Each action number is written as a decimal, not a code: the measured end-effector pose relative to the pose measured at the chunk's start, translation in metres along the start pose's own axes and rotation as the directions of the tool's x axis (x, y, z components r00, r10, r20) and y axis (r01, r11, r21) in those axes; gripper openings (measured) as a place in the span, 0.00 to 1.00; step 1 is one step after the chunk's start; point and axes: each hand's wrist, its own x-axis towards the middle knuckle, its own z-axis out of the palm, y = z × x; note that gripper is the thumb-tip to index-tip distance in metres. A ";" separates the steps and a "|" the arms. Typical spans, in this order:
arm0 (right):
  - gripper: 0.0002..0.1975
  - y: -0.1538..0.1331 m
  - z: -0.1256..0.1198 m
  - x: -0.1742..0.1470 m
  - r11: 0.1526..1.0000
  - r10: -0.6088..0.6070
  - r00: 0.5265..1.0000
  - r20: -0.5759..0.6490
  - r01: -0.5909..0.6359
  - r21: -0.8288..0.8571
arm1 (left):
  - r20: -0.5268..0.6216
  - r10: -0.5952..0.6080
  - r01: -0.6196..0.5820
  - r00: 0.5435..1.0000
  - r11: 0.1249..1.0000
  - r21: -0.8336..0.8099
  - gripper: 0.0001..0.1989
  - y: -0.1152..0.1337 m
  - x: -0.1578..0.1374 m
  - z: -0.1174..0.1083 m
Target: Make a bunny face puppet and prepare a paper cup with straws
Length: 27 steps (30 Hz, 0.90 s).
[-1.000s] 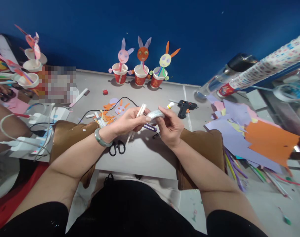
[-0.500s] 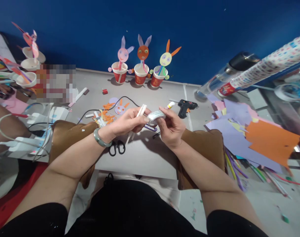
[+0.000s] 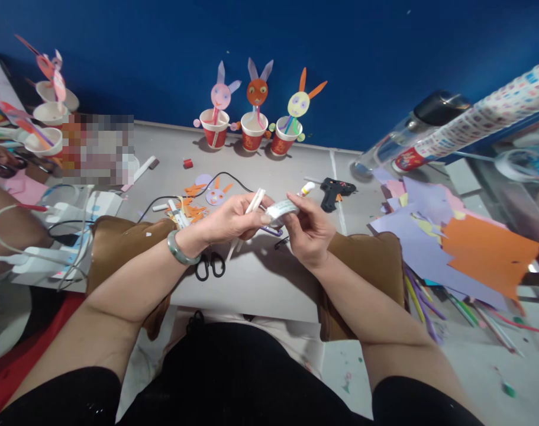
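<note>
Thin white sticks (image 3: 255, 201), perhaps paper straws, are gripped in my left hand (image 3: 231, 220), which wears a bracelet. My right hand (image 3: 311, 232) is closed on a roll of tape (image 3: 281, 209), and the left fingertips touch the roll's near edge. Below my hands, a purple object (image 3: 273, 231) shows only in part. Black-handled scissors (image 3: 210, 266) lie beneath my left wrist. Orange paper scraps, a marker (image 3: 178, 214) and a paper rabbit face (image 3: 218, 192) are left of my hands.
Three red paper cups with rabbit figures (image 3: 254, 133) stand along the blue wall. A glue gun (image 3: 335, 194) lies right of my hands. Coloured paper (image 3: 482, 254), a bottle (image 3: 411, 127) and stacked cups (image 3: 482, 118) are at the right. A co-worker's arm (image 3: 18, 222) is at far left.
The roll of tape has tilted slightly between my hands. Otherwise my hands keep nearly the same place, and the view has shifted a little.
</note>
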 end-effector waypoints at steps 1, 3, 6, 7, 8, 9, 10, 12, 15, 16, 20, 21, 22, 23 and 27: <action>0.17 -0.001 0.000 0.001 1.000 0.000 1.000 0.000 0.000 -0.006 | 0.004 0.000 0.000 1.000 1.000 0.007 0.22 0.000 0.000 0.000; 0.17 -0.002 0.000 0.001 1.000 0.004 1.000 0.000 -0.004 -0.017 | 0.008 -0.004 0.004 1.000 1.000 0.014 0.22 0.000 0.000 -0.001; 0.17 -0.003 0.000 0.001 1.000 0.017 1.000 0.008 -0.017 0.001 | 0.006 -0.010 0.010 1.000 1.000 0.013 0.22 0.000 -0.001 -0.001; 0.17 -0.002 0.000 0.001 1.000 0.020 1.000 0.012 -0.020 0.013 | 0.007 -0.008 0.008 1.000 1.000 0.012 0.22 0.000 -0.001 -0.002; 0.17 -0.002 0.000 0.001 1.000 0.022 1.000 0.014 -0.022 0.022 | 0.010 -0.005 0.004 1.000 1.000 0.009 0.21 -0.001 -0.002 -0.002; 0.17 -0.001 0.000 0.000 0.999 0.025 1.000 0.016 -0.026 0.024 | 0.014 0.000 0.000 1.000 1.000 0.007 0.21 -0.001 -0.002 -0.002; 0.17 -0.001 0.000 0.000 0.999 0.028 0.999 0.015 -0.028 0.020 | 0.017 0.005 -0.005 1.000 1.000 0.005 0.21 -0.002 -0.002 -0.003; 0.16 0.000 0.000 0.000 0.999 0.038 0.999 0.016 -0.038 0.006 | 0.023 0.010 -0.010 1.000 1.000 0.005 0.20 -0.002 -0.002 -0.003; 0.16 -0.001 0.001 0.001 0.999 0.051 0.999 0.016 -0.051 0.007 | 0.018 0.007 -0.007 1.000 1.000 -0.011 0.20 -0.001 -0.001 -0.001; 0.16 -0.002 0.002 0.001 0.998 0.055 0.998 0.011 -0.055 0.012 | 0.012 0.001 0.000 1.000 1.000 -0.025 0.20 0.000 -0.001 0.000; 0.16 -0.005 0.002 0.001 0.997 0.072 0.997 0.003 -0.072 0.023 | -0.008 -0.028 0.027 1.000 0.995 -0.093 0.21 0.005 -0.001 0.005; 0.16 -0.005 0.002 0.001 0.997 0.071 0.997 0.005 -0.071 0.027 | -0.011 -0.029 0.028 1.000 0.995 -0.096 0.21 0.005 -0.001 0.006; 0.16 -0.005 0.002 0.001 0.997 0.069 0.998 0.007 -0.070 0.030 | -0.016 -0.028 0.027 0.999 0.995 -0.093 0.21 0.006 -0.001 0.006; 0.16 -0.004 0.002 0.000 0.997 0.068 0.998 0.008 -0.068 0.031 | -0.020 -0.026 0.024 0.999 0.996 -0.086 0.21 0.006 -0.001 0.006; 0.16 -0.001 0.001 -0.001 0.997 0.076 0.997 0.013 -0.077 0.028 | -0.011 -0.014 0.013 1.000 0.998 -0.056 0.21 0.003 -0.002 0.003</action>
